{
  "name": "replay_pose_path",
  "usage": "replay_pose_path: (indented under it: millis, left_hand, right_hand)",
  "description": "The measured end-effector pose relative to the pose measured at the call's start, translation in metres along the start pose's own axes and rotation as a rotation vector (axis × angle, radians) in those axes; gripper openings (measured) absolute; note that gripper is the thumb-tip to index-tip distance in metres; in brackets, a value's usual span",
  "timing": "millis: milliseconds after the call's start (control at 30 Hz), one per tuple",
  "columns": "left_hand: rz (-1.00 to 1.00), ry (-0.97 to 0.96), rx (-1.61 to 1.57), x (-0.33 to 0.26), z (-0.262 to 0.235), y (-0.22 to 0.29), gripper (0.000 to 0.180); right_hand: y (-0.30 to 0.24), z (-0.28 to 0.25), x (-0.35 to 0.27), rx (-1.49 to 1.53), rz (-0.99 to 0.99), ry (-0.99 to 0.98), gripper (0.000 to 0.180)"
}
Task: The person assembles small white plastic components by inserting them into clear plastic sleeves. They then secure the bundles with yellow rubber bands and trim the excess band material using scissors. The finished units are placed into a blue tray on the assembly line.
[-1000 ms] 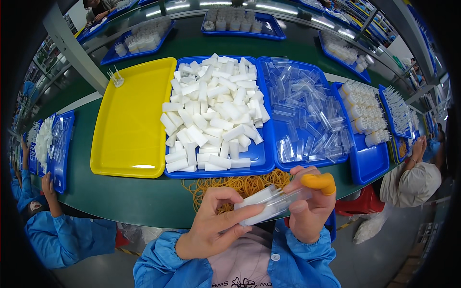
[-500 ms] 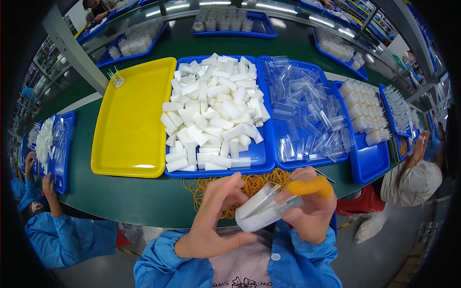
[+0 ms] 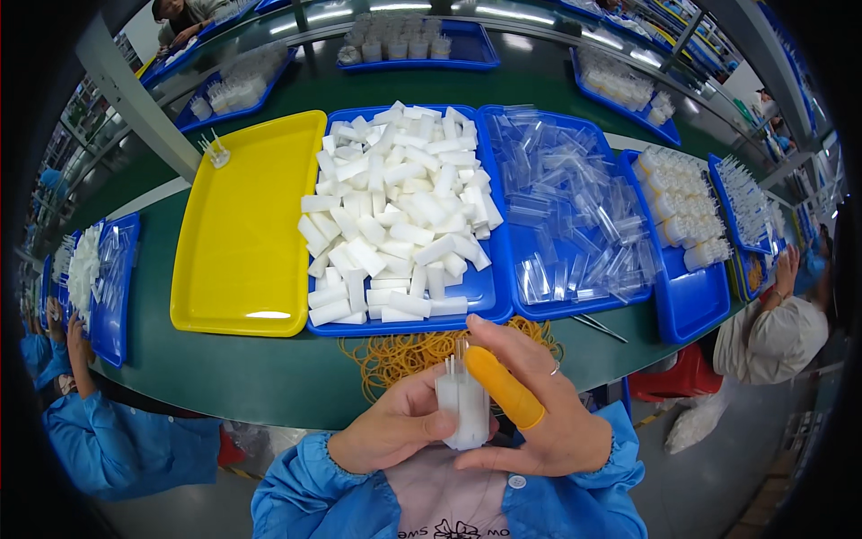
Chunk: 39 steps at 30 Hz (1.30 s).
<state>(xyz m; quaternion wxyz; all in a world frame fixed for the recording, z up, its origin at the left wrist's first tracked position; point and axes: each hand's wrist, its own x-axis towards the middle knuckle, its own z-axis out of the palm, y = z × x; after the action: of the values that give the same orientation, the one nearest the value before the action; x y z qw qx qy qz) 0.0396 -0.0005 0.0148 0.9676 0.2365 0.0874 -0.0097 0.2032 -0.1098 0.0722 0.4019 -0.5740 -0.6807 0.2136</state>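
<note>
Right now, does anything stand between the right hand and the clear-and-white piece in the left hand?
Nothing visible does: the left hand holds the clear-and-white piece, and the right hand is beside it, its yellow finger cover hiding part of it.

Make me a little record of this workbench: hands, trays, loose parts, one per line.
Left hand: holding a clear-and-white assembly
Right hand: spread beside it, orange cover on one finger; contact unclear
Yellow tray: holds a white pronged piece
White blocks: heaped in a blue tray
Clear pieces: strewn in the next blue tray
Yellow-orange loops: tangled on the green bench
</note>
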Motion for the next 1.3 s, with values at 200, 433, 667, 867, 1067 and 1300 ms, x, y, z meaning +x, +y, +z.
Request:
replay_pose_path:
  millis: [200,433,667,867,1067,1300]
  left_hand:
    - [0.020,0.017,0.028,-0.003,0.004,0.001,0.065]
    - [0.006,0.018,-0.029,0.003,0.007,0.001,0.076]
    - [0.227,0.037,-0.129,-0.007,-0.008,-0.006,0.076]
    - [0.504,0.262,0.024,-0.010,-0.014,0.003,0.057]
    - [0.556,0.271,0.332,-0.011,-0.020,-0.003,0.052]
    - [0.414,0.225,0.629,0.004,-0.002,-0.006,0.094]
  right_hand:
    - [0.007,0.009,-0.003,0.016,-0.051,0.037,0.070]
    - [0.004,0.028,-0.011,-0.342,-0.254,0.095,0.052]
    - [0.021,-0.009,-0.005,0.021,0.118,0.194,0.058]
    - [0.061,-0.003,-0.021,-0.678,0.308,0.365,0.018]
    - [0.077,-0.003,-0.029,-0.413,0.314,0.634,0.013]
    - [0.065,-0.001,-0.025,0.076,0.361,0.729,0.009]
